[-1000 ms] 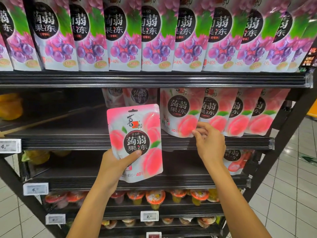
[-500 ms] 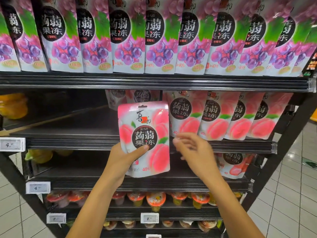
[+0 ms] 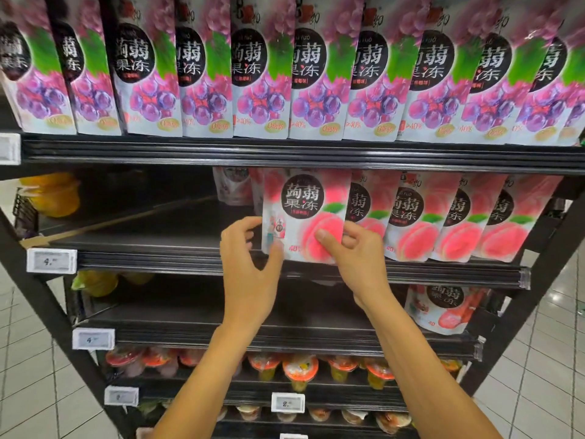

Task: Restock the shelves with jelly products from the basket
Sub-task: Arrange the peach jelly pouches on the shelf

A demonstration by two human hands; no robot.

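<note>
A pink peach jelly pouch [image 3: 304,210] stands upright on the second shelf [image 3: 158,261], at the left end of a row of matching peach pouches [image 3: 443,217]. My left hand [image 3: 250,267] grips its lower left corner with thumb and fingers. My right hand [image 3: 357,255] pinches its lower right edge, thumb across the peach picture. The pouch's bottom rests at the shelf's front lip. No basket is in view.
Purple grape jelly pouches [image 3: 285,74] fill the top shelf. Left of the held pouch the second shelf is bare, with orange cups [image 3: 53,194] at far left. A strawberry pouch [image 3: 443,308] sits on the third shelf; jelly cups [image 3: 297,369] line the lower shelves.
Both hands lifted the peach pouch up and right from in front of the third shelf onto the second shelf. My right hand came off the row and took hold of the pouch.
</note>
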